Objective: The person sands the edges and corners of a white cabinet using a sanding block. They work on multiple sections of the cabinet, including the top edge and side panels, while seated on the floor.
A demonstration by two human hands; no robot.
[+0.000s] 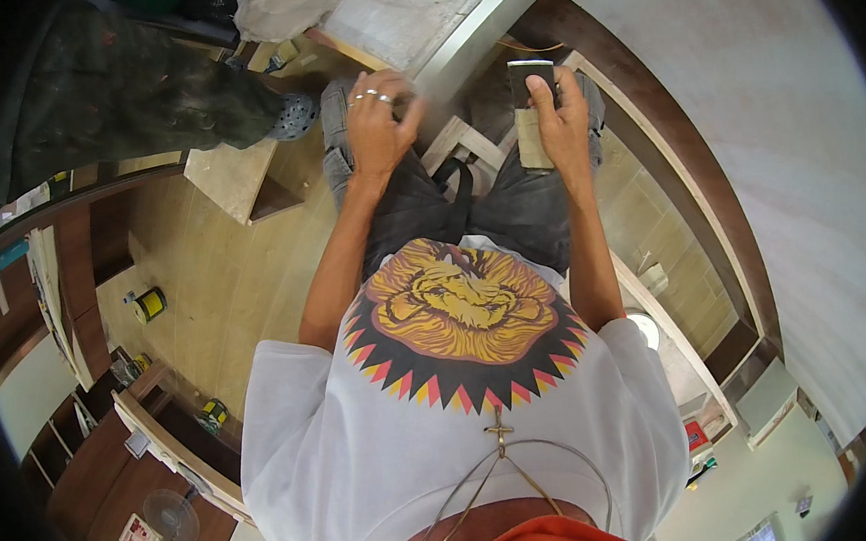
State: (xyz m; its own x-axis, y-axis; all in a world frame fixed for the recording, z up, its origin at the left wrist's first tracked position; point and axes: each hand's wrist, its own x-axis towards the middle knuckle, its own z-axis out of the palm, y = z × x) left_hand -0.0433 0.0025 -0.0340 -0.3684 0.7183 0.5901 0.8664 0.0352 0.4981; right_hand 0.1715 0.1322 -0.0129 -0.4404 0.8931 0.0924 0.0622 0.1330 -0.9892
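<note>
My right hand (565, 128) is closed above my right thigh, the thumb pressed on a flat dark rectangular piece with a pale top edge (530, 70). Just under that piece, along the palm, a worn beige strip (531, 140) sticks down; I cannot tell whether the two are joined. Over my left knee hovers my left hand (379, 123), rings on its fingers, slightly blurred. Its thumb stands apart from the loosely bent fingers, and nothing shows in it. Beyond it lies the near edge of a dusty pale panel (398, 20).
At the left another person's dark trouser leg (144, 90) ends in a grey clog (295, 116). A pale board (232, 179) stands on the wood floor (204, 255), with a yellow-and-black roll-shaped item (148, 305) farther left. A long curved-looking wooden frame (690, 170) runs along my right.
</note>
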